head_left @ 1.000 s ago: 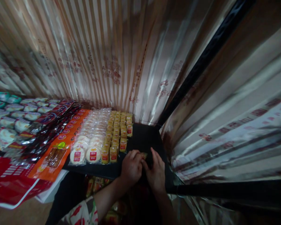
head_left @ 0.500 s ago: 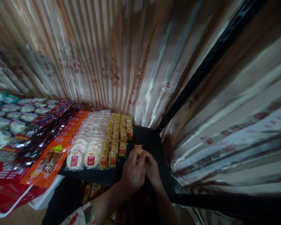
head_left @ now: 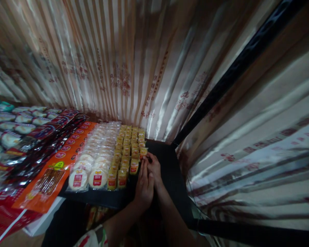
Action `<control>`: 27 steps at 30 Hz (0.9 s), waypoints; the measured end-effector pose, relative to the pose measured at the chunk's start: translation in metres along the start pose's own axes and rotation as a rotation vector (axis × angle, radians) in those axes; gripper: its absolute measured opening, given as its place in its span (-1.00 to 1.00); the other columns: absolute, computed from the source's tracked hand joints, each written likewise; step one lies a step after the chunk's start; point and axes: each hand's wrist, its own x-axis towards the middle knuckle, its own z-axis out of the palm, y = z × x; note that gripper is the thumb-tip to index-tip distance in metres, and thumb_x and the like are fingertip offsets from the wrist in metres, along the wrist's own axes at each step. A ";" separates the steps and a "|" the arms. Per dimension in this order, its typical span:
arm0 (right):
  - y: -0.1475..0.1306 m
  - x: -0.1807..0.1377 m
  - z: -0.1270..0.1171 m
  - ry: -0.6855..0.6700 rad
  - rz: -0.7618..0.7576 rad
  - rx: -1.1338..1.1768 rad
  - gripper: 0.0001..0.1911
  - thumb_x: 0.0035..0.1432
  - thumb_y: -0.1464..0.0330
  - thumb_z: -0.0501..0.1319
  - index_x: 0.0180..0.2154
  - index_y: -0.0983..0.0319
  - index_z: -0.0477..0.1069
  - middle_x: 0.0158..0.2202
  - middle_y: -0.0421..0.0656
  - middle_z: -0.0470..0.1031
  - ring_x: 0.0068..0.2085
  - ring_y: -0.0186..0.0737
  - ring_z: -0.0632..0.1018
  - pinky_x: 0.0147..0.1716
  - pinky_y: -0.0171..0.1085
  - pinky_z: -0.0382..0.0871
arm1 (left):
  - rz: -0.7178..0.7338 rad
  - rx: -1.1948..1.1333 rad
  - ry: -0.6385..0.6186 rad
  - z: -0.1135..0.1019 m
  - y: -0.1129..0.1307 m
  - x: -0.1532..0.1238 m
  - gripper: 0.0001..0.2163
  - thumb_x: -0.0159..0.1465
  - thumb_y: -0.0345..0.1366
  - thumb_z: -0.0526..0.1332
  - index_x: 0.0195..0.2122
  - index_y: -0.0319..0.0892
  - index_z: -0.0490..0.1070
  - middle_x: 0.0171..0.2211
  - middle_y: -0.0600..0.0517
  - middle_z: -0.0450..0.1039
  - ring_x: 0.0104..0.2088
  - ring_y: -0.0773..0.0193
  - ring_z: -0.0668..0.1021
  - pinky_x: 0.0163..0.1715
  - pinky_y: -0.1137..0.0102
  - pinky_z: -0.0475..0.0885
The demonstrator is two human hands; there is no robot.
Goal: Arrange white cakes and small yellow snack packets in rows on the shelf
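My left hand [head_left: 144, 187] and my right hand [head_left: 153, 167] are close together over the dark shelf. Their fingertips meet at a small yellow wrapped snack packet [head_left: 143, 151] with a red label, at the front of the rightmost column. Both hands appear closed on its near side; the fingers partly cover it. Left of them stand more yellow snack packets [head_left: 122, 178] in several upright columns. Beside those are two rows of clear-wrapped round white crackers [head_left: 99, 176] with red labels.
Orange snack bags [head_left: 50, 178] and dark red packets [head_left: 51, 137] overlap farther left, near white-topped packs [head_left: 11, 139]. A red basket [head_left: 5, 209] sits at lower left. A black metal post [head_left: 221, 82] rises at the shelf's [head_left: 167, 161] back right corner, before a printed plastic curtain [head_left: 123, 51].
Both hands have moved forward and slightly left with the snack packet, from over the bare shelf to the front of the rightmost column. The view has shifted slightly.
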 end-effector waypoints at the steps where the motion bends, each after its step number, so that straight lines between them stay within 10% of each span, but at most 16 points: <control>1: 0.001 0.001 0.001 -0.004 -0.006 -0.016 -0.58 -0.03 0.18 0.17 -0.15 0.26 0.46 -0.16 -0.04 0.47 -0.22 -0.17 0.51 -0.17 -0.20 0.39 | -0.002 -0.011 0.000 0.001 -0.001 0.001 -0.50 0.33 -0.22 -0.17 0.27 -0.27 -0.14 0.31 -0.09 -0.16 0.30 0.30 -0.06 0.28 0.26 -0.12; 27: 0.014 0.006 0.013 0.055 -0.104 0.036 -0.61 0.03 0.19 0.15 -0.13 0.23 0.45 -0.20 -0.08 0.48 -0.23 -0.22 0.49 -0.17 -0.23 0.38 | -0.183 -0.268 0.013 0.006 -0.009 0.011 -0.47 0.30 -0.20 -0.14 0.27 -0.32 -0.10 0.31 -0.09 -0.15 0.30 0.29 -0.06 0.27 0.35 -0.16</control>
